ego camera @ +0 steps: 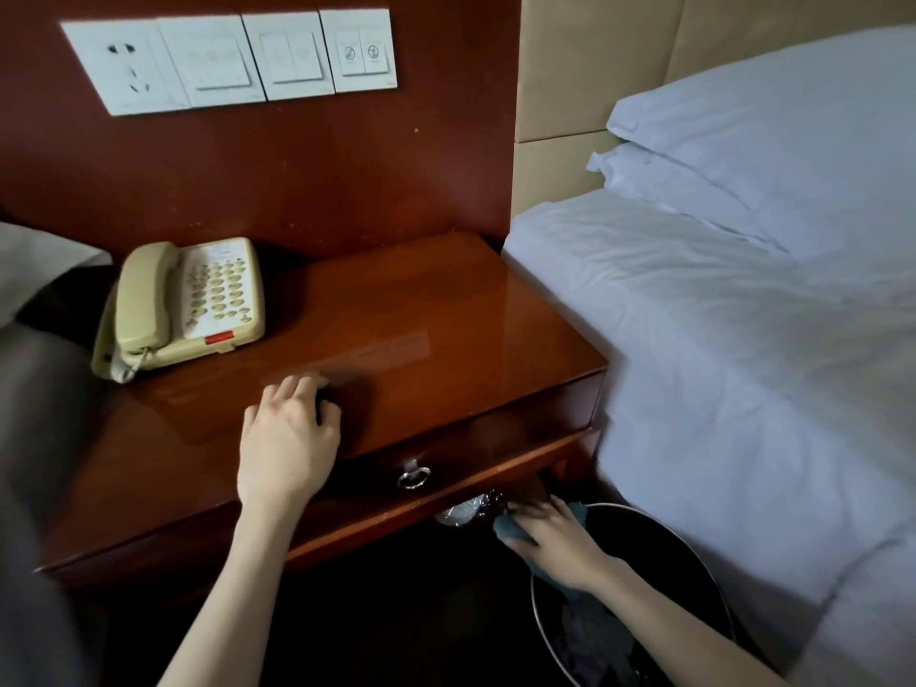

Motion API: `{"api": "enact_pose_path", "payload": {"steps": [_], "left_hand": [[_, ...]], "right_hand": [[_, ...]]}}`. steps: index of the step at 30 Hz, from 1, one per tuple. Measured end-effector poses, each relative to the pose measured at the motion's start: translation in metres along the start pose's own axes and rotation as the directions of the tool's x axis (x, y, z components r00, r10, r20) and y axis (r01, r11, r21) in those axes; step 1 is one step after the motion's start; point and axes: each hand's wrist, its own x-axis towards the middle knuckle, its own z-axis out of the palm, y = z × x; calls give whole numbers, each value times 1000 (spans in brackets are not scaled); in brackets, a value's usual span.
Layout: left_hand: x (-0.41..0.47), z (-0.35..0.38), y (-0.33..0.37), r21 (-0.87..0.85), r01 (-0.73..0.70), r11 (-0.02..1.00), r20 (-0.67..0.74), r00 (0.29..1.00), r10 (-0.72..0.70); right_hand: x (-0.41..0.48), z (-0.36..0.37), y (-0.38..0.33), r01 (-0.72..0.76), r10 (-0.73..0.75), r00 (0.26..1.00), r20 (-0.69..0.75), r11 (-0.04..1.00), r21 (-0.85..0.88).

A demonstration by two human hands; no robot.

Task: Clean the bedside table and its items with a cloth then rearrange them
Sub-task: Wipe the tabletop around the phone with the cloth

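Hands at the bedside table, one on top and one below with the cloth.

The left hand (287,438) rests on the glossy tabletop (446,309), in front of the cream telephone (188,304), fingers curled over a small dark object too blurred to tell. Below the tabletop's front edge, right of the drawer ring pull (413,477), the right hand (555,542) is closed around a blue-grey cloth (510,530) above the dark waste bin (659,562), beside the white bed (718,339).
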Motion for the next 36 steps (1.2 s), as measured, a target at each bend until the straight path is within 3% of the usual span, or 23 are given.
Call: {"api": "enact_pose_path", "payload": {"steps": [4, 8, 15, 19, 23, 26, 31, 36], "left_hand": [[-1, -1, 0, -7, 0, 1000, 6, 1000, 0], [0, -2, 1, -4, 3, 1000, 4, 1000, -3], [0, -5, 2, -43, 4, 999, 12, 1000, -4], [-1, -11, -3, -218, -17, 976, 7, 1000, 20], [-3, -24, -8, -463, -49, 885, -42, 999, 34], [-5, -38, -14, -562, 24, 827, -6, 999, -33], [-9, -75, -38, -488, 82, 869, 38, 997, -73], [-15, -138, -79, -407, 143, 902, -36, 984, -173]], "right_hand": [[5, 5, 1, -39, 59, 987, 151, 990, -133], [8, -3, -2, -63, 84, 976, 203, 992, -109], [-8, -48, -25, 5, -5, 1000, -2, 991, 132], [-22, -96, -56, 174, -185, 982, 28, 956, 238], [-31, -139, -96, 322, -334, 943, 4, 913, 252], [-28, -164, -126, 402, -405, 912, -60, 859, 318], [-8, -200, -177, 523, -512, 850, -127, 788, 325], [25, -221, -238, 631, -599, 772, -214, 679, 375]]}}
